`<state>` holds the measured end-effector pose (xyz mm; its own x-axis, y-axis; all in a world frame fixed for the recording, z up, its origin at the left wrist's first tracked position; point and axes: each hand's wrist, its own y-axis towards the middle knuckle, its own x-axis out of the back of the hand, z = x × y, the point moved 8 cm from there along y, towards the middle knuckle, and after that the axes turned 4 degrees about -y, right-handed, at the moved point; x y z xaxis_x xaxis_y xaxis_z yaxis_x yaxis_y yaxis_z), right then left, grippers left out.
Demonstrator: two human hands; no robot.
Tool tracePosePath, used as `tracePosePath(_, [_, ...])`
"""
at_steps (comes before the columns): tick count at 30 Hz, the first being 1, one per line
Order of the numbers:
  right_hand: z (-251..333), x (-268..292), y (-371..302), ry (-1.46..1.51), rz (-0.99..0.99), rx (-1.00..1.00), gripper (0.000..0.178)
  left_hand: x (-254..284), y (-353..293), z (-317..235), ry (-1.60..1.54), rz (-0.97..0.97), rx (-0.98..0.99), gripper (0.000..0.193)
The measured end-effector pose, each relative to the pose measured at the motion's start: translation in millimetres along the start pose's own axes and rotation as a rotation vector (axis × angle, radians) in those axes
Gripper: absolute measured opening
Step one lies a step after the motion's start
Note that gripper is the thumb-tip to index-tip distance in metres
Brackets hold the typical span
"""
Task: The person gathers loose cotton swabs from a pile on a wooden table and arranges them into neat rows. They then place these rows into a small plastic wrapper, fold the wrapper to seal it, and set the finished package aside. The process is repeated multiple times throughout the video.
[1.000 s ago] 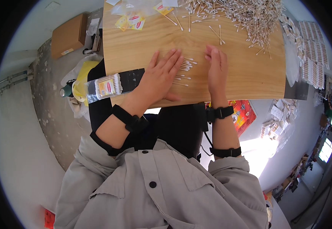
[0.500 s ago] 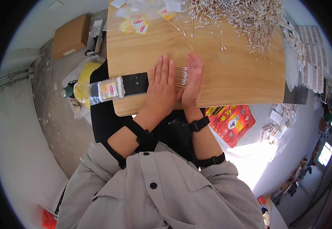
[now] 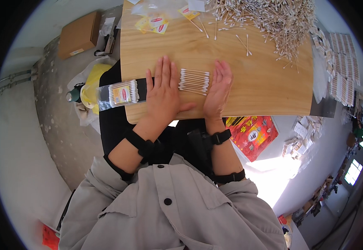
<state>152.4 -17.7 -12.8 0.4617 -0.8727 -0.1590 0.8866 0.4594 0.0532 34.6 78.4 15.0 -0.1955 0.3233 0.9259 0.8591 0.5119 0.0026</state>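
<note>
Your left hand (image 3: 163, 93), palm down, and right hand (image 3: 218, 89), on edge, stood apart with fingers extended, the row of cotton swabs (image 3: 194, 81) between them by the surface's (image 3: 269, 89) near edge, left of its middle. Sticks looked light, stiff, prone to roll; best gripped, likely, by gentle pressure at both ends.

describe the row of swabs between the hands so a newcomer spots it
Start on the near side of the light-brown wooden tabletop. Between the bare left hand and bare right hand lies a short row of white-tipped cotton swabs. It is loose yet lined up, unlike the jumbled swab heap beyond and the clear-plastic swab pack.
</note>
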Motion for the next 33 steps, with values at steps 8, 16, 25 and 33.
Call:
tracePosePath(8, [-5, -15, 4, -0.027, 0.037, 0.002, 0.063, -5, -2, -4, 0.006, 0.036, -0.034, 0.122])
tracePosePath(16, [30, 51, 42, -0.652, -0.206, 0.084, 0.046, -2, -3, -19, -0.035, -0.033, -0.09, 0.118])
tracePosePath(25, [29, 91, 123, -1.192, -0.155, 0.112, 0.028, -11, -2, -34, -0.083, 0.086, -0.128, 0.113])
tracePosePath(33, [40, 67, 101, -0.804, -0.047, 0.156, 0.012, -10, -7, -32, -0.111, 0.056, -0.139, 0.111])
